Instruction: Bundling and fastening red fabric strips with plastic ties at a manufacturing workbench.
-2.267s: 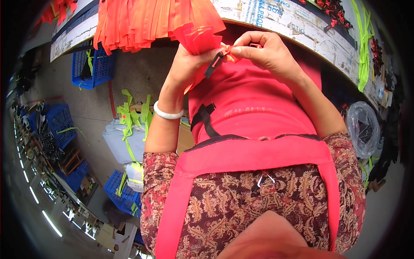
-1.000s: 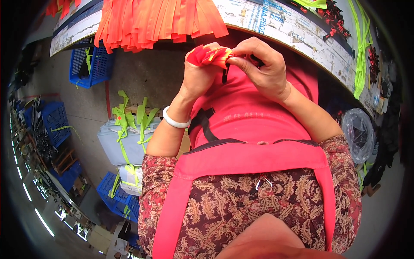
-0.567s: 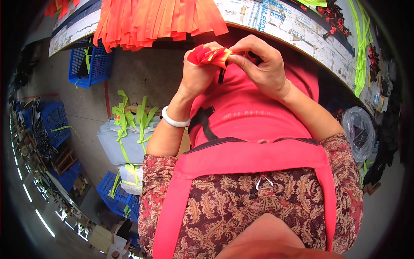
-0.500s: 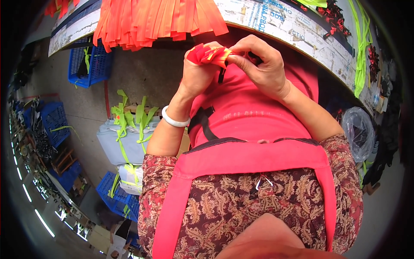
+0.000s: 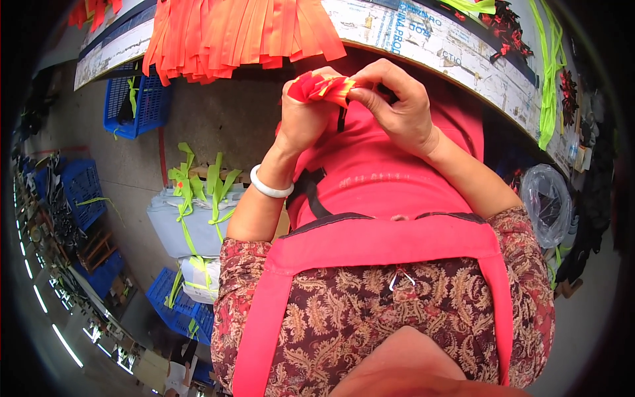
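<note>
A bunch of red-orange fabric strips (image 5: pixel 321 89) is gathered in my left hand (image 5: pixel 301 118), whose fingers are wrapped round it. My right hand (image 5: pixel 400 106) pinches the right end of the same bunch between thumb and forefinger. Both hands meet in front of my red apron (image 5: pixel 390 178), just short of the table edge. A short black piece hangs below the bunch, between the hands. Just beyond my left hand, many long orange strips (image 5: pixel 241 33) lie side by side and droop over the table edge.
The table (image 5: pixel 463 73) runs across the far side, with yellow-green strips (image 5: pixel 549 86) and dark red-black pieces (image 5: pixel 508 33) at its right. Blue crates (image 5: pixel 137 106) stand on the floor at left, near grey bundles (image 5: pixel 185 221) tied with yellow-green strips. A clear plastic bag (image 5: pixel 548 205) is at right.
Both hands keep their hold on the bunch and stay nearly in place, with only slight finger movement. The whole view has shifted slightly.
</note>
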### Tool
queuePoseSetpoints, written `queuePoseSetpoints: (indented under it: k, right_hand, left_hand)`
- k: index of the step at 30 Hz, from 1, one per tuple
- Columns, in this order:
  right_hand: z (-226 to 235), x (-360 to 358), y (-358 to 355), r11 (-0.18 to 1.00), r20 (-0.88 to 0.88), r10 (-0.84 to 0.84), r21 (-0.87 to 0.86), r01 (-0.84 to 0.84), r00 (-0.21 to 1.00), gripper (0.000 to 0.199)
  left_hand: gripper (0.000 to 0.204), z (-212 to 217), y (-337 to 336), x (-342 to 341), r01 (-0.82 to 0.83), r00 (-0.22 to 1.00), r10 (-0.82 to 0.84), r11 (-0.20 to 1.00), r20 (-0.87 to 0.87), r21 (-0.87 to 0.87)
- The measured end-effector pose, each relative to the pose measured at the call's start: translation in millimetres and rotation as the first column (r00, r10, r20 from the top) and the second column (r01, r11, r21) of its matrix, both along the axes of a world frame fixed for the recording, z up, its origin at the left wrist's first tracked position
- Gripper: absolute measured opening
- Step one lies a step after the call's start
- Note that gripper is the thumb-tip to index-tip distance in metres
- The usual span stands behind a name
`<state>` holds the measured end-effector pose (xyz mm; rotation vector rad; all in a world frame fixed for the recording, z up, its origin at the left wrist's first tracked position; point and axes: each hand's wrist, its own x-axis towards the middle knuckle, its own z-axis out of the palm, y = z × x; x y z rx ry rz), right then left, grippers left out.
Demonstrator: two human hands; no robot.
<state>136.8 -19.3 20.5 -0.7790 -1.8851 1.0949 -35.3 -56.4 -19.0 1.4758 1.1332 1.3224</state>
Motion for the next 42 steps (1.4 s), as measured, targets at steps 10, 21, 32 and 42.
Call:
queuePoseSetpoints:
  k: [10, 21, 32, 42]
  right_hand:
    - [-7, 2, -2, 0.996, -0.027, -0.035, -0.087, 0.033, 0.999, 0.011]
    - [-9, 10, 8, 0.991, 0.057, 0.065, -0.123, -0.057, 0.996, 0.013]
    - [-10, 10, 8, 0.959, 0.054, 0.092, -0.274, -0.074, 0.994, 0.017]
    - [-25, -10, 2, 0.935, 0.156, 0.290, -0.256, -0.245, 0.944, 0.015]
  left_hand:
    - [0.016, -4, 4, 4, -0.020, 0.997, 0.020, 1.000, -0.074, 0.008]
    - [0.015, 10, 8, -15, 0.135, 0.990, -0.140, 0.957, -0.002, -0.256]
    - [0.018, 16, 6, -18, 0.079, 0.991, -0.045, 0.954, 0.123, -0.291]
    - [0.008, 25, 4, -11, -0.033, 0.993, 0.047, 0.992, 0.112, -0.122]
